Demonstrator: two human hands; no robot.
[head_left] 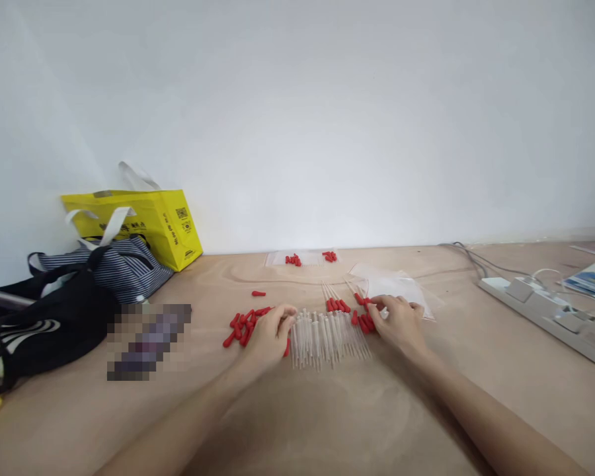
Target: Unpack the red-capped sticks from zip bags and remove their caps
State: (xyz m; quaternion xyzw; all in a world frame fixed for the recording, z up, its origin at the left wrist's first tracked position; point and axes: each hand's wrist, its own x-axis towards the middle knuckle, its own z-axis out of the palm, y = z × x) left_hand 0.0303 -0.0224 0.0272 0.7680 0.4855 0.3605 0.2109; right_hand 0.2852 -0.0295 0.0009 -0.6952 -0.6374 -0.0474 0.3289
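A row of several clear thin pipette tubes (324, 337) lies on the wooden table (327, 416) between my hands. Loose red rubber caps (245, 324) are piled at the left of the tubes. My left hand (272, 330) rests at the tubes' left edge beside this pile, fingers curled; what it holds is hidden. A few tubes with red caps fitted (338, 303) lie behind the row. My right hand (399, 318) sits at the row's right end, fingers pinched at a red cap (365, 322) next to clear plastic bags (396, 287).
More red caps on a clear bag (307, 258) lie near the wall. A yellow tote bag (149, 221), a striped bag (114, 268) and a black bag (34, 330) stand at the left. A white power strip (550, 311) with cables and booklets (592, 277) occupies the right.
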